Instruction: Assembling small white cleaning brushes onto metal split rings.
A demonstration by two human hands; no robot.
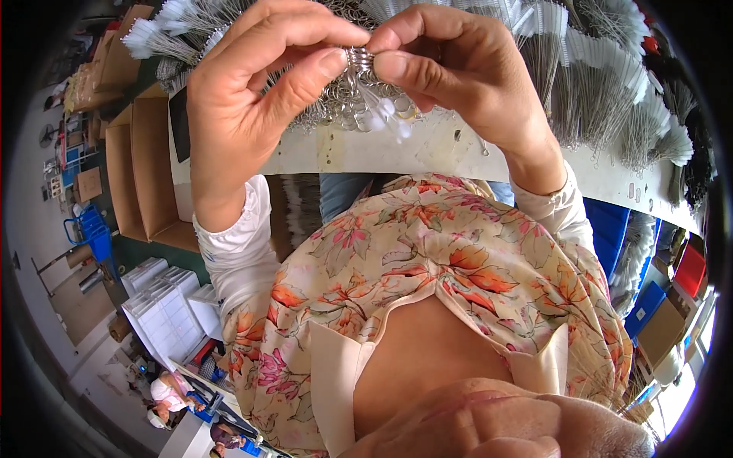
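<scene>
My left hand (248,95) and my right hand (466,80) meet above the worktable, near the top of the view. Thumb and fingers of both pinch a small row of shiny metal loops (360,59) between them. Below the loops hang thin stems with cloudy white, rounded tips (389,118); their exact kind is too small to make out. Just behind lies a heap of metal rings (336,111), partly hidden by my hands. A single small wire piece with a looped end (484,147) rests on the table right of the heap.
Bundles of wire-stemmed brushes with whitish bristles (603,84) crowd the table's right side, with more brushes (172,34) at the far left. The pale table's front edge (366,156) curves past me. Cardboard boxes (153,168) and white plastic crates (164,305) stand left; blue bins (608,235) right.
</scene>
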